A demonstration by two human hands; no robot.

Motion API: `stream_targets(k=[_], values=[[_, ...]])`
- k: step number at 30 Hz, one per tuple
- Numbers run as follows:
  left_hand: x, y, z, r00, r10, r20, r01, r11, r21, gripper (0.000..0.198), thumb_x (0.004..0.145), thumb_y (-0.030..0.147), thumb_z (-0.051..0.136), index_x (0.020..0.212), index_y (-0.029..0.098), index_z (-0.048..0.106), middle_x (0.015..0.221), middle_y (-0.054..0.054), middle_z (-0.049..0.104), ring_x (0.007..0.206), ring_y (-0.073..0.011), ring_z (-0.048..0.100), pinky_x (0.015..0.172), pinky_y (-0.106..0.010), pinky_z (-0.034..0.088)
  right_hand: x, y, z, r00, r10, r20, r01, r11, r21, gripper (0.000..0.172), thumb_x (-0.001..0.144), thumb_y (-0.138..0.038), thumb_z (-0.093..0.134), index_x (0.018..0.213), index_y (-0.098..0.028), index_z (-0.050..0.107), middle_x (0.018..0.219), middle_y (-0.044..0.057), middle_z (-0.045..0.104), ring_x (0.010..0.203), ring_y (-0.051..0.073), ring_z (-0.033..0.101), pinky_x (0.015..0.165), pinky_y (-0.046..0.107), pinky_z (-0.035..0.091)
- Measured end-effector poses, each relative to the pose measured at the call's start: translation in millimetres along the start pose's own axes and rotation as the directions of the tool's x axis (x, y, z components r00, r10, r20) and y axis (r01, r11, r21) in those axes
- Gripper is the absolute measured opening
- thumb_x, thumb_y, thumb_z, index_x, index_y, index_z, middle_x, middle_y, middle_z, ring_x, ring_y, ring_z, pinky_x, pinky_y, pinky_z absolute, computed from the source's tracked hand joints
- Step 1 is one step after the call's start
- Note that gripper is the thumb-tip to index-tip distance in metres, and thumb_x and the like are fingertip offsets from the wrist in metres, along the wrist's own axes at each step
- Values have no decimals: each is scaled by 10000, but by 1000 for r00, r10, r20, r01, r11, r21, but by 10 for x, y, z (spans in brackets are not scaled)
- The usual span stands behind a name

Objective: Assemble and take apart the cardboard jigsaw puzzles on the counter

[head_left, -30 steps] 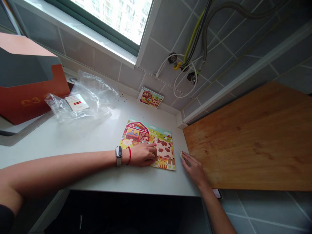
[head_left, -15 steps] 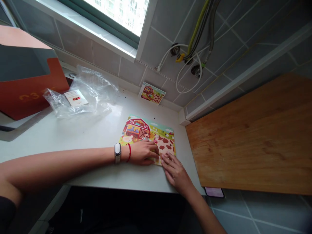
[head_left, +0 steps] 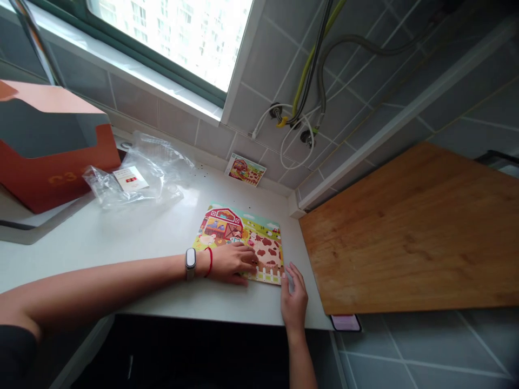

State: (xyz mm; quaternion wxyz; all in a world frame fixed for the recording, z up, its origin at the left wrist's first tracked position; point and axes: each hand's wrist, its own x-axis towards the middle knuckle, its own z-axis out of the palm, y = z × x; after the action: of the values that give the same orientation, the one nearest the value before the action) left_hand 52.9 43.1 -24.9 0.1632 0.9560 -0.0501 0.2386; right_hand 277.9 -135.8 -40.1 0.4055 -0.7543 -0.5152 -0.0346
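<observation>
A farm-scene jigsaw puzzle (head_left: 265, 246), with a red barn and a spotted cow, lies flat on the white counter. Across its lower left part rests my left hand (head_left: 233, 262), palm down with fingers stretched over the picture, hiding some of it. A watch and a red string circle that wrist. My right hand (head_left: 294, 296) is at the puzzle's lower right corner, fingers extended along its right edge and thumb beside the corner. Neither hand grips anything I can see.
Against the tiled wall leans a small picture card (head_left: 245, 169) of the same scene. A crumpled clear plastic bag (head_left: 158, 162) and an orange box (head_left: 60, 173) are on the left. A wooden board (head_left: 405, 237) stands at the right, with a phone (head_left: 346, 322) by its lower edge.
My right hand has moved from the puzzle's lower right surface to its outer right edge, uncovering the white fence. My left hand stays on the puzzle. The camera view has shifted slightly.
</observation>
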Motion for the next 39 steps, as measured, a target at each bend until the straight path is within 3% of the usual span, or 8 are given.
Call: stream_targets(k=[3,7,9,11,14,21,26,39], values=[[-29,110,-146,998,-60,4,60,998,14,358,984,440,598,1280,248,656,1312,-122,658,1283,-324,558,1081,-471,446,20,-1,29,992,-3,123,2,1000,9,379,976,-428,532,1172,-187,749,1361,160,661,1249,297,633,1066,480,512],[-208,344,-367,948,-306,-91,298,950,-92,259,988,353,583,1214,275,685,1264,-85,672,1245,-290,589,1087,-461,472,-4,-55,37,984,-51,174,54,998,-15,359,969,-400,540,1207,-218,737,1391,128,647,1278,294,611,1103,493,485],[-363,481,-430,867,-459,-196,423,884,-201,266,1016,351,530,1221,264,675,1288,-85,663,1253,-271,592,1089,-446,487,-11,-58,38,987,-59,146,60,998,-4,344,973,-384,536,1188,-208,740,1364,129,664,1256,289,626,1087,481,504],[-557,615,-447,739,-607,-291,527,791,-311,296,1036,380,488,1247,255,653,1311,-91,658,1254,-261,605,1065,-425,521,-10,-44,40,990,-82,112,80,997,21,331,975,-362,538,1176,-198,742,1327,135,685,1223,284,647,1059,467,532],[-900,770,-413,602,-712,-362,650,700,-295,359,1031,424,487,1340,273,592,1404,-92,609,1328,-277,564,1087,-455,518,-3,-19,43,989,-121,85,118,992,41,310,969,-328,543,1163,-199,748,1291,134,704,1189,287,669,1025,474,558],[-1473,776,-311,624,-734,-268,779,609,146,607,959,518,566,1504,265,478,1573,-114,461,1481,-367,376,1171,-578,397,1,-1,66,983,-160,92,158,987,21,290,953,-311,538,1081,-208,777,1288,133,712,1170,305,685,1032,531,541],[-1372,792,-317,602,-770,-211,793,544,275,502,989,481,519,1461,311,541,1556,-77,492,1468,-356,402,1164,-599,373,-3,28,118,987,-136,86,133,990,35,300,945,-315,525,1058,-213,785,1278,125,724,1218,301,665,1072,548,496],[-1291,895,-389,624,-766,-158,768,564,302,419,993,414,532,1378,255,582,1535,-100,515,1465,-369,402,1152,-619,388,9,29,120,988,-115,104,103,988,115,330,893,-326,514,1004,-213,804,1185,98,770,1289,310,628,1097,505,496]])
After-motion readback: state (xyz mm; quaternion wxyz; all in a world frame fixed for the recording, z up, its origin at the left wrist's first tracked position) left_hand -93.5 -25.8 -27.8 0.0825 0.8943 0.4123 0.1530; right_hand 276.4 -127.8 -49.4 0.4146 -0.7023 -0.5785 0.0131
